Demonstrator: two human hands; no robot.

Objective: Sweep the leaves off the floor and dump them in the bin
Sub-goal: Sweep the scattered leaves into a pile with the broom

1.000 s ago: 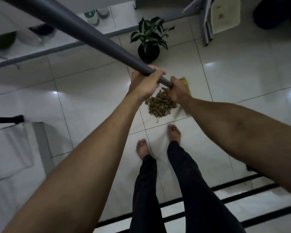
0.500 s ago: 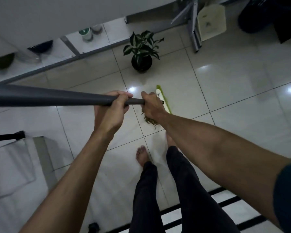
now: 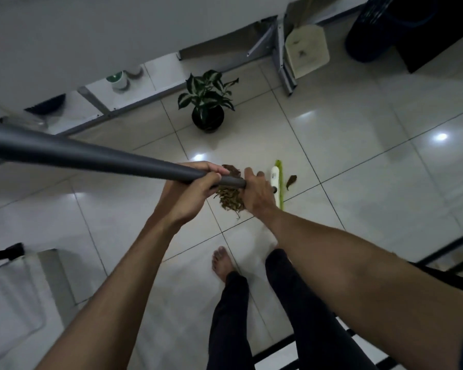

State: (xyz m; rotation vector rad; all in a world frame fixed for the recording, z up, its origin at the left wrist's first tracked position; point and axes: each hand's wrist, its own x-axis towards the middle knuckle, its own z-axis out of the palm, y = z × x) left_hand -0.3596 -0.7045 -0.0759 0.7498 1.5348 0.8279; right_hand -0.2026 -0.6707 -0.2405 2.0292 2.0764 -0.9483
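Observation:
Both my hands grip the grey broom handle (image 3: 96,158), which runs from the left edge down to the floor. My left hand (image 3: 193,190) holds it higher up, my right hand (image 3: 257,193) lower down. The broom's green and white head (image 3: 277,182) rests on the tiles just right of my right hand. A pile of dry brown leaves (image 3: 229,200) lies on the floor beneath my hands, partly hidden by them. One loose leaf (image 3: 291,180) lies right of the broom head. A dark bin (image 3: 369,36) stands at the far top right.
A potted plant (image 3: 207,102) in a black pot stands just beyond the leaves. A beige dustpan (image 3: 306,49) leans against metal legs (image 3: 284,65) at the top. My bare feet and dark trousers (image 3: 230,303) are below. A glass-topped piece of furniture (image 3: 14,297) sits lower left.
The view shifted and the broom handle swung from steep to nearly level, then slightly up. The broom head moved to the right of the pile; one leaf now lies beyond it.

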